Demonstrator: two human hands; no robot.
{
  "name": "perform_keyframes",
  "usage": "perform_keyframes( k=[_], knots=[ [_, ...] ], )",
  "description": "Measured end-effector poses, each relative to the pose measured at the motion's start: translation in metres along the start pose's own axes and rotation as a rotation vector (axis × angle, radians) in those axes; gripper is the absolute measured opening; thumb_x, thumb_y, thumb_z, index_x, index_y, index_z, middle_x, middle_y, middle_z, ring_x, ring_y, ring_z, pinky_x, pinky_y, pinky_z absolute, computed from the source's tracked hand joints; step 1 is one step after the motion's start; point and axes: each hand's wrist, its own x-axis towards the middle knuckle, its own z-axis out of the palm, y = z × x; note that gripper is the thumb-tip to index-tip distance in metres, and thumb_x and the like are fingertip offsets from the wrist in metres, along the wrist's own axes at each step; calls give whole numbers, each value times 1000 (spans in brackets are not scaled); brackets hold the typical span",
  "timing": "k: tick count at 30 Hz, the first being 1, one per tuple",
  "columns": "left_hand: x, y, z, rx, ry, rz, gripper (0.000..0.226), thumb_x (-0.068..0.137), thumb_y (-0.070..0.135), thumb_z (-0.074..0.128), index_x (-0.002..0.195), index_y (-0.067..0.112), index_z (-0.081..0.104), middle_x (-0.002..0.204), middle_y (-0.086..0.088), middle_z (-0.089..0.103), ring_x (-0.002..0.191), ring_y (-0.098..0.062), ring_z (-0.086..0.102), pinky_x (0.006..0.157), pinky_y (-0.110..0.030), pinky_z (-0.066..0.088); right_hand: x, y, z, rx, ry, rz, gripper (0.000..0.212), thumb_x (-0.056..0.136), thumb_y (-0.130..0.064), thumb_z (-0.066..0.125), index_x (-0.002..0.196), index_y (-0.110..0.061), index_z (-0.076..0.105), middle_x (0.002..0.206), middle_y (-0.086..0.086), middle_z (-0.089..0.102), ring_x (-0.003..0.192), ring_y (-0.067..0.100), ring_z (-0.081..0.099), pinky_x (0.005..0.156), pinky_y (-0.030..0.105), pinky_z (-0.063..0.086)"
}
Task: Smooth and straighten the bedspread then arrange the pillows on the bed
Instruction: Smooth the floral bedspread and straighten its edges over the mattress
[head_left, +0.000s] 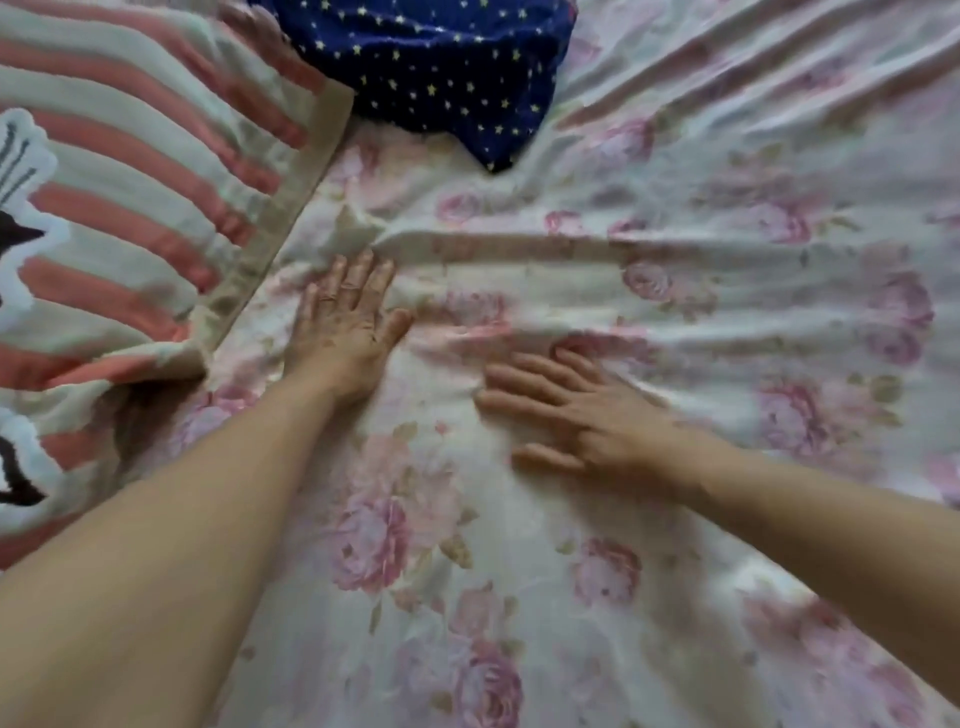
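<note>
A white bedspread (597, 545) with pink roses covers the bed and fills most of the view. A long fold and several creases run across it at mid height. My left hand (345, 325) lies flat on the cloth just below the left end of that fold, fingers straight and spread. My right hand (566, 410) presses flat on the cloth to its right, fingers pointing left. A pillow (431, 67) in dark blue fabric with small stars lies at the top centre, its corner pointing down toward the fold.
A thick pink-and-cream striped blanket (140, 171) with a white and black figure on it lies over the left side, its beige border running diagonally beside my left hand. More wrinkles fan out across the bedspread at the upper right.
</note>
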Motion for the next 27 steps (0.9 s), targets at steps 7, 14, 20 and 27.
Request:
perform_keyframes(
  k=[7,14,20,27],
  knots=[
    [-29,112,-9,-331,351,-12,54,95,43,35,141,15,41,150,-6,36,140,-25,29,119,-42,16,94,59,-23,44,-6,343,57,100,-48,31,151,-38,7,161,-11,-2,147,10,-7,118,43,-9],
    [-40,120,26,-158,57,233,85,85,72,23,154,27,3,162,3,0,148,-13,-4,117,-29,-7,77,72,-66,781,101,415,40,98,-3,44,137,-9,51,147,3,43,133,12,41,98,3,30],
    [-15,98,20,55,-61,114,67,97,58,20,153,30,-4,161,9,-12,148,-12,-13,119,-37,-8,-45,22,-53,217,452,285,41,96,-23,48,136,-17,53,140,2,52,127,23,47,104,37,40],
    [-10,99,19,92,-72,97,68,98,56,20,154,26,-2,162,6,-11,148,-16,-11,119,-39,-5,-227,-49,4,175,-59,-140,44,102,-32,32,144,-27,42,153,-8,34,144,13,25,115,37,25]
  ],
)
